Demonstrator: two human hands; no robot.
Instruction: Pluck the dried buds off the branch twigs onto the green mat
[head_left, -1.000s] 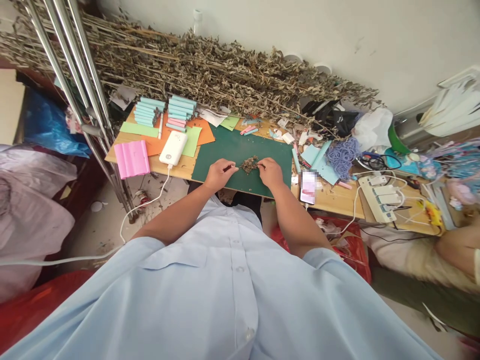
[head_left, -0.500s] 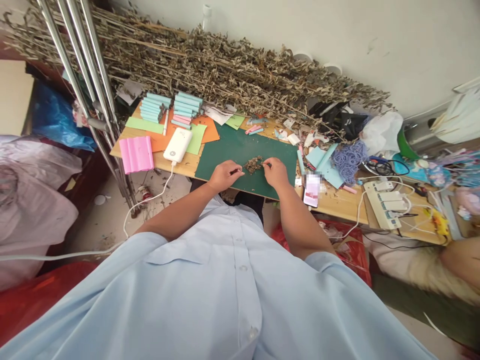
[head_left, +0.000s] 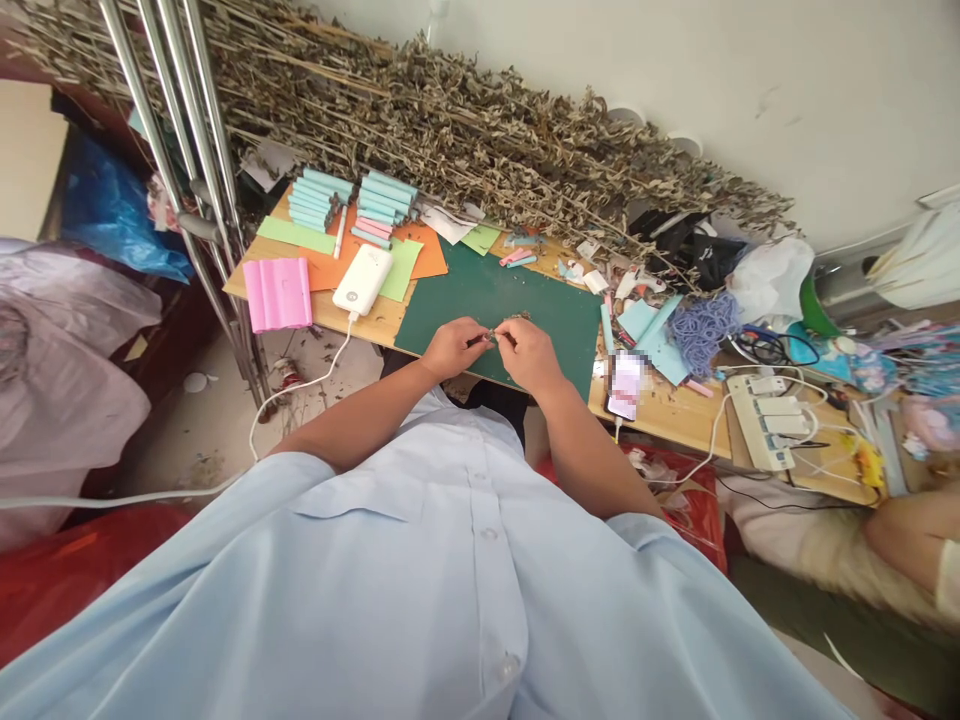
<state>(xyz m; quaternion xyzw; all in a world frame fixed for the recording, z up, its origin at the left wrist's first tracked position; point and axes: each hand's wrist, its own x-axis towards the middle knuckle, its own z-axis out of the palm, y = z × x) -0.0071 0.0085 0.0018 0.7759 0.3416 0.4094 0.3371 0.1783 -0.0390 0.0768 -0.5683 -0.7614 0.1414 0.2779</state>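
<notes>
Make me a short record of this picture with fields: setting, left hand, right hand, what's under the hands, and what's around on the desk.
setting: wooden desk against a pale wall, seen from above
left hand: left hand pinching a small bit of dried plant at the fingertips
right hand: right hand meeting the left at the same bit, fingers curled
under the hands: green cutting mat
behind: long heap of dried stalks
left of mat: white power bank, pink folded sheet, stacked teal rolls
right of mat: phone, power strip

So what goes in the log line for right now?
left hand: pinching dried herb bits | right hand: pinching same bits | over: green mat | nearby: power bank, phone
</notes>
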